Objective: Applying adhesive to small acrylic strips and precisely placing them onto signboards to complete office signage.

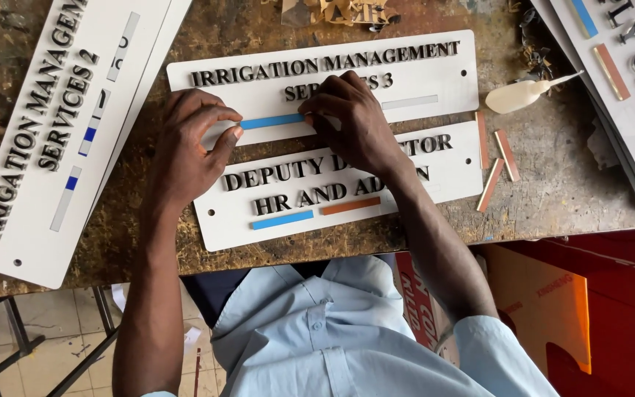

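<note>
I have my left hand (pixel 192 143) and my right hand (pixel 350 117) both down on the upper white sign plate (pixel 435 77), one at each end of a blue strip (pixel 272 121) that lies under its two rows of raised dark letters. My left thumb and forefinger are pinched together at the strip's left end; my right fingertips press on its right end. Neither hand is clamped around anything, they only bear down, so that the strip sits level and straight along the plate.

A second white sign plate (pixel 450 173) lies just below, touching the first, with a blue strip (pixel 282 219) and an orange strip (pixel 350 206) end to end beneath its letters. My right wrist crosses over it.

Spare orange strips (pixel 497 158) lie on the worn wooden table (pixel 560 184) by the right ends of both plates, and a small squeeze bottle (pixel 519 95) lies on its side near them, within reach of my right hand. A long white sign (pixel 38 132) lies slanted on the left, and more signs (pixel 626 81) are stacked at the right edge.
</note>
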